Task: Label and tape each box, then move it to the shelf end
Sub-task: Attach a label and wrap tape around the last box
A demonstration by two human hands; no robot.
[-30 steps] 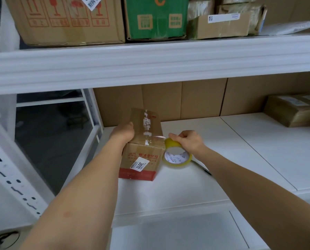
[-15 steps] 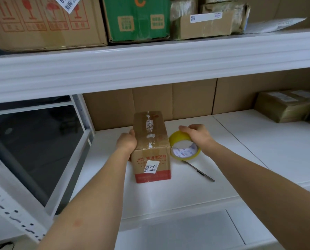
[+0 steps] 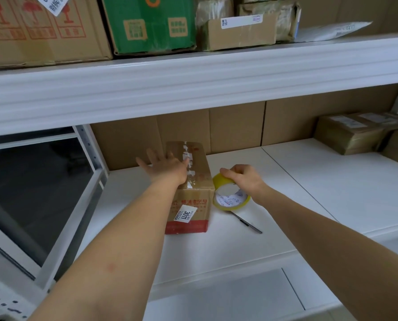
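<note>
A small brown cardboard box point(image 3: 193, 205) with a red bottom band and a white label reading 3011 stands on the white shelf point(image 3: 216, 246) near its left end. Clear tape runs along the box top. My left hand point(image 3: 165, 166) lies flat on the top of the box with fingers spread and straight. Just right of the box, my right hand point(image 3: 244, 177) grips a yellow roll of tape point(image 3: 230, 198) from above, the roll standing on edge on the shelf.
A dark pen point(image 3: 246, 222) lies on the shelf in front of the tape roll. Taped brown boxes point(image 3: 355, 133) sit at the far right of the shelf. The upper shelf point(image 3: 193, 75) carries large cartons and a green box point(image 3: 151, 24). A white upright post point(image 3: 89, 149) marks the left end.
My left hand went from gripping the box's left edge to lying flat with fingers spread on its top. The box was set down squarely; the tape roll stayed beside it.
</note>
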